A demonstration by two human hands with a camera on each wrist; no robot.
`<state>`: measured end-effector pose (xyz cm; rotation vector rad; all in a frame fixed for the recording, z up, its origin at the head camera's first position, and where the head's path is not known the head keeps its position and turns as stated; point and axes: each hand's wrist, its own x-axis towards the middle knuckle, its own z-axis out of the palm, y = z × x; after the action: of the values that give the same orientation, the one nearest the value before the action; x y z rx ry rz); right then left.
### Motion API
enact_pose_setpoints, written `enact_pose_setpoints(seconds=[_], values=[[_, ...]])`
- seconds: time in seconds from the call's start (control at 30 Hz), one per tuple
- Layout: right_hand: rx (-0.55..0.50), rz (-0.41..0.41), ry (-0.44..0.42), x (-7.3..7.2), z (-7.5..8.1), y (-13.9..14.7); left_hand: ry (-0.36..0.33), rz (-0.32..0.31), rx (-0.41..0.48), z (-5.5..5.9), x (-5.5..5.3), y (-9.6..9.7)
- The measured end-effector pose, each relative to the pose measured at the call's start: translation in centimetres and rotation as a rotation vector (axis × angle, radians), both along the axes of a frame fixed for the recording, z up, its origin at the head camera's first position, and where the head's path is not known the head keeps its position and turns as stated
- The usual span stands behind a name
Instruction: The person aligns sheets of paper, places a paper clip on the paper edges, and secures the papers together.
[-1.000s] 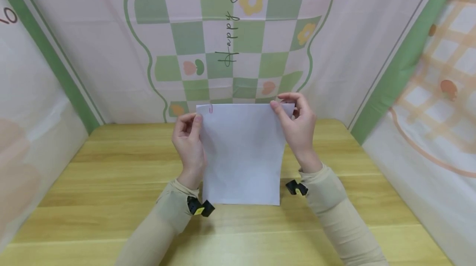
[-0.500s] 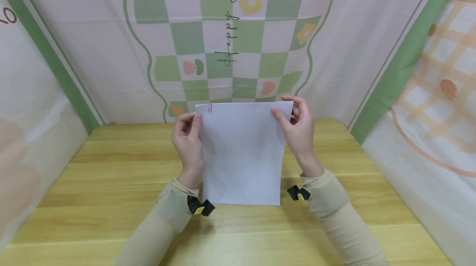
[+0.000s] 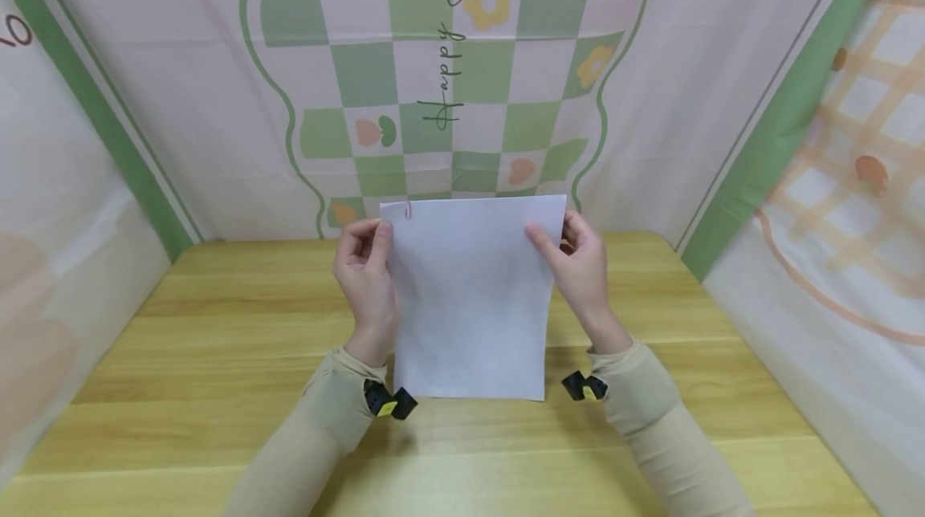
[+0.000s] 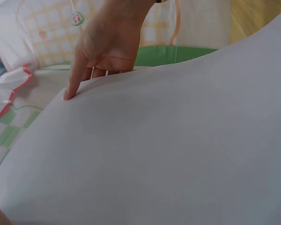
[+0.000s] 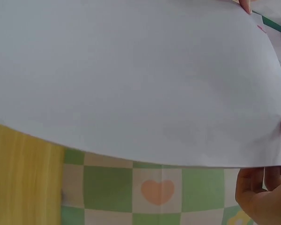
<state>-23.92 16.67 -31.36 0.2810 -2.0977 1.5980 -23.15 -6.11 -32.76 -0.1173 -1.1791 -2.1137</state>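
White paper (image 3: 470,300) is held up, facing me, above the table; whether it is one sheet or more I cannot tell. A pinkish-red paper clip (image 3: 408,210) sits on its top edge near the left corner. My left hand (image 3: 367,284) pinches the left edge just below that corner, thumb in front. On the other side, my right hand (image 3: 584,276) holds the right edge a little below the top corner, its thumb on the front face and the other fingers behind. In the right wrist view the right hand's curled fingers (image 5: 253,187) show beyond the paper's edge.
A wood-grain table (image 3: 217,340) lies beneath the hands. Behind it hangs a green-and-white checked cloth (image 3: 419,75), with more printed cloth (image 3: 853,204) at both sides. Each sleeve carries a small black device (image 3: 390,401) at the wrist.
My right hand has slid down from the top right corner along the right edge, its fingers going behind the paper. The left hand has stayed in place.
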Motion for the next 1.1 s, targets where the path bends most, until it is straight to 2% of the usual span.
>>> enact_pose_setpoints(seconds=[0.23, 0.3, 0.47, 0.53, 0.73, 1.1], values=[[0.071, 0.052, -0.052, -0.4, -0.7, 1.0, -0.006, 0.004, 0.000, 0.0, -0.2, -0.1], [0.095, 0.072, -0.057, -0.1, -0.4, 0.9, -0.006, 0.003, 0.000, 0.0, -0.2, -0.1], [0.140, 0.121, -0.089, -0.2, -0.8, 1.3, -0.007, 0.002, 0.011, 0.1, -0.2, -0.1], [0.142, 0.138, -0.095, -0.8, -1.4, 1.7, -0.014, 0.002, 0.008, 0.1, -0.2, -0.2], [0.145, 0.168, -0.102, -0.8, -1.8, 2.0, -0.029, -0.001, -0.003, 0.1, -0.2, -0.2], [0.121, 0.224, -0.193, -1.4, -3.0, 2.7, -0.014, 0.002, -0.005, 0.1, -0.4, -0.3]])
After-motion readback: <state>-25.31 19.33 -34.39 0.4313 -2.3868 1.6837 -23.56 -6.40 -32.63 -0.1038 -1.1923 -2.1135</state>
